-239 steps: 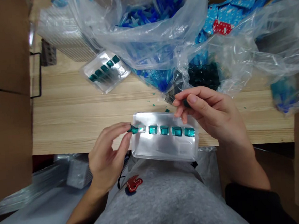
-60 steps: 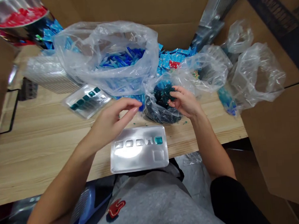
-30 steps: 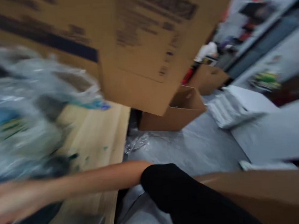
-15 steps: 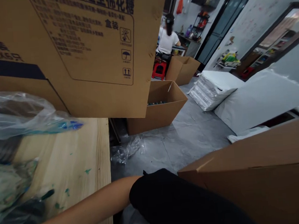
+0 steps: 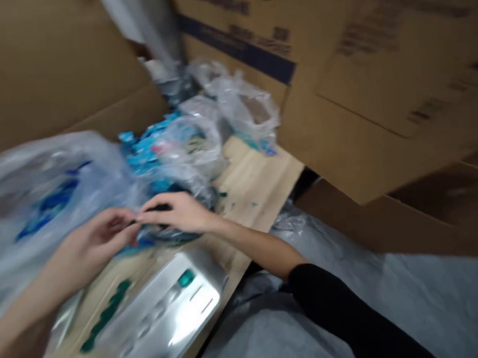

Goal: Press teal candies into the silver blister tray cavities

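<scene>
1. The left hand point(image 5: 104, 240) reaches in from the left, its thumb and fingers drawn close at the tips; blur hides whether anything is pinched there.
2. The right hand point(image 5: 179, 211) meets it, fingertips against fingertips. Something dark shows between its thumb and fingers, but whether it is held or lies behind cannot be told.
3. Below the hands, the silvery tray point(image 5: 163, 329) lies slantwise on the table point(image 5: 266, 180), near its edge.
4. One green piece point(image 5: 186, 278) sits in the tray, at the upper right end of a row of hollows.
5. A row of green pieces point(image 5: 105, 317) runs beside the tray, on its left; what they rest on is too blurred to tell.
6. Just behind the right hand is a dark-filled bag point(image 5: 203, 188), with blue packets point(image 5: 145, 155) beyond it.
7. A large bag point(image 5: 94, 156) of blue pieces point(image 5: 55, 205) stands behind the left hand.
8. A printed carton point(image 5: 330, 140) rises at the right.
</scene>
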{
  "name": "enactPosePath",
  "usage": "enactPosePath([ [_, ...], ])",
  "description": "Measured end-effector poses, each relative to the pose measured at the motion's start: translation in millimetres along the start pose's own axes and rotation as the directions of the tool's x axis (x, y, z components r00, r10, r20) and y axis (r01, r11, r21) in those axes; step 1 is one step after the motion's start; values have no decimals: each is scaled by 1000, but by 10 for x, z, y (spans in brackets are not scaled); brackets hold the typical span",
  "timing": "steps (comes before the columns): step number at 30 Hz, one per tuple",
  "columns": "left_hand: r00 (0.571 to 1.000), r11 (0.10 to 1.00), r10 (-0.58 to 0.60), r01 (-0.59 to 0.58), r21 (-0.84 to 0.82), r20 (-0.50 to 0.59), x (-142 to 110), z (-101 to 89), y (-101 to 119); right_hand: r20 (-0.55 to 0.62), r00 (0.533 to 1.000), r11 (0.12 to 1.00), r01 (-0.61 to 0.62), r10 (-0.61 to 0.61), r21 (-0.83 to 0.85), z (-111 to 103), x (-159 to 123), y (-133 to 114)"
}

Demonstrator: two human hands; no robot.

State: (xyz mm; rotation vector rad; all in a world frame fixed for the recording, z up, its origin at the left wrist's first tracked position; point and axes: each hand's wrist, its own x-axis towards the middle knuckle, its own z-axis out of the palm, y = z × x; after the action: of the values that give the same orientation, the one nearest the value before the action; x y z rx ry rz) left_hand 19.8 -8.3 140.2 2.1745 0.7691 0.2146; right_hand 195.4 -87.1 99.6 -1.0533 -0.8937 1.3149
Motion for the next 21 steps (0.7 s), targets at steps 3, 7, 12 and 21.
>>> enactPosePath([
  [3, 999, 969, -21, 29, -245, 36, -76, 48, 305, 129, 992, 995, -21, 9, 93, 17, -95, 19],
  [7, 998, 933, -53, 36, -359, -38, -227, 86, 442, 205, 979, 950, -63, -1, 307, 134, -269, -111],
  [12, 958, 804, 217, -283, -523, -185, -481, 199, 436, 289, 957, 897, -102, -30, 429, 333, -470, -227],
  [21, 904, 627, 182, -409, -663, -386, -814, 360, 496, 91, 996, 883, -41, -2, 468, 248, -460, -314],
])
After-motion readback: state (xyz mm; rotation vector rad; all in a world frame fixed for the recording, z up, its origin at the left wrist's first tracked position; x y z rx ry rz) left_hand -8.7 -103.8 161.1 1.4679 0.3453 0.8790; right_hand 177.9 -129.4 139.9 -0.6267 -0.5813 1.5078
